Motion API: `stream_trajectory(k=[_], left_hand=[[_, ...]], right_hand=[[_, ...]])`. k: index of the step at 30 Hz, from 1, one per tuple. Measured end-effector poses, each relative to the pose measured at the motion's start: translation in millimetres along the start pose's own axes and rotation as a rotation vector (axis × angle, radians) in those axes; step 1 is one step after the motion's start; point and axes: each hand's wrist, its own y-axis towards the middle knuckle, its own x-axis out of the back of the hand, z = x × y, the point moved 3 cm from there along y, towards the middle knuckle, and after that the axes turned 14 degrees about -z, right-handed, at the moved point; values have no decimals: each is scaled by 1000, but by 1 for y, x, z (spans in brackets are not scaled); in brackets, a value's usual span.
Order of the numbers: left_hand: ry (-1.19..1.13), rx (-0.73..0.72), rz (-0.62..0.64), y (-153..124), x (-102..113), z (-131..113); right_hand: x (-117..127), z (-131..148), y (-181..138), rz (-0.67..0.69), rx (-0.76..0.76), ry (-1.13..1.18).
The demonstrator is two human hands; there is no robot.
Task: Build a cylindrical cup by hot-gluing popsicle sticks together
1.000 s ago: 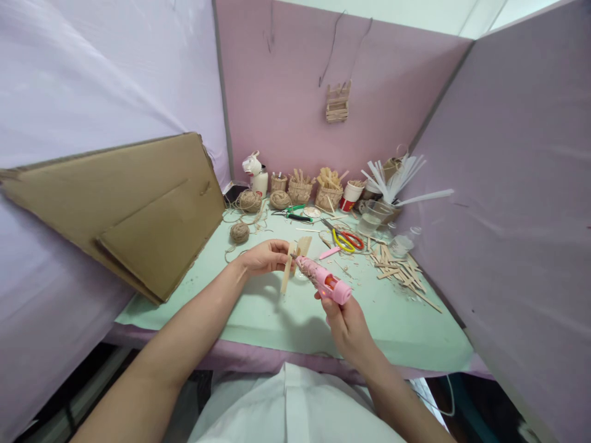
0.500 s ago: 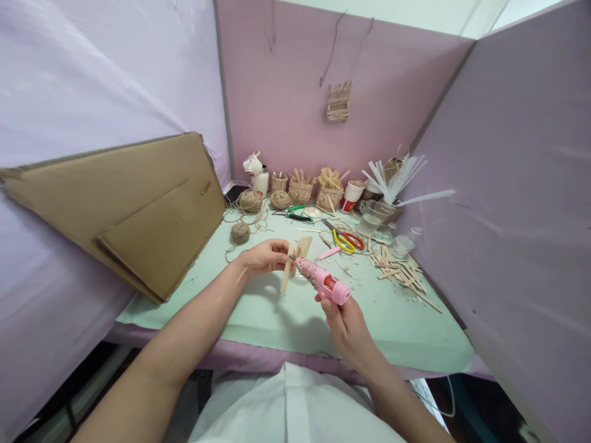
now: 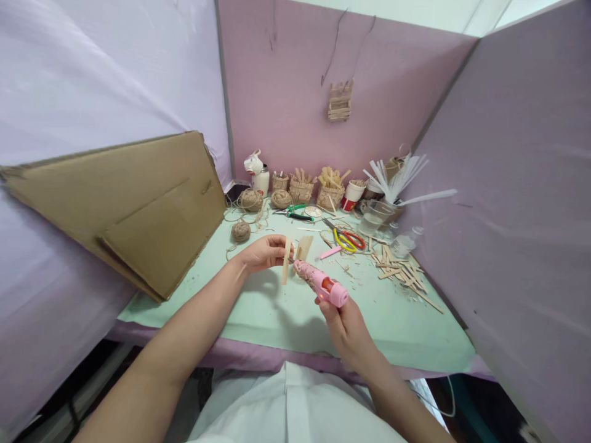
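Pale green cloth (image 3: pixel 415 341) covers the worktable, its near edge just beyond the person's white clothing (image 3: pixel 286 406). Above it, the right hand (image 3: pixel 344 323) is wrapped around a pink glue gun (image 3: pixel 310 275), fingers closed on the grip, a small light glowing on its side. Its nozzle points left and reaches a thin wooden strip (image 3: pixel 285 274), touching it or just beside it; which cannot be told. The left hand (image 3: pixel 265 252) pinches that strip upright between thumb and fingers, hardly open at all. Just right of the strip stands a flat wooden piece (image 3: pixel 303 247) that seems made of several slats side by side; whether strip and piece are joined is hidden. Judging by this, the work looks partway along: the slats appear assembled, while the strip is at the gluing stage and not visibly fixed. Farther out lie a pink-handled tool (image 3: pixel 330 253), scissors (image 3: pixel 338 234) and a scattered heap of loose sticks (image 3: pixel 390 274), none of them put together. Beyond are a small twine ball (image 3: pixel 241 231), green-and-black pliers (image 3: pixel 300 216) and a woven basket (image 3: pixel 329 198) full of sticks. On the pink wall (image 3: pixel 277 92) hangs a small slatted wooden holder (image 3: pixel 339 111), which looks finished.
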Motion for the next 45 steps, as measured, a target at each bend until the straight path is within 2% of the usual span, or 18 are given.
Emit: stream_trajectory(k=[21, 34, 41, 45], left_hand=[[-55, -48, -37, 1, 6, -6], [-64, -65, -71, 2, 7, -7], [-79, -59, -70, 1, 7, -8], [-89, -60, -53, 1, 7, -8]], right_hand=[[-1, -2, -3, 37, 34, -38], [2, 7, -1, 156, 51, -102], [25, 20, 0, 285, -34, -324], [49, 1, 8, 285, -15, -589]])
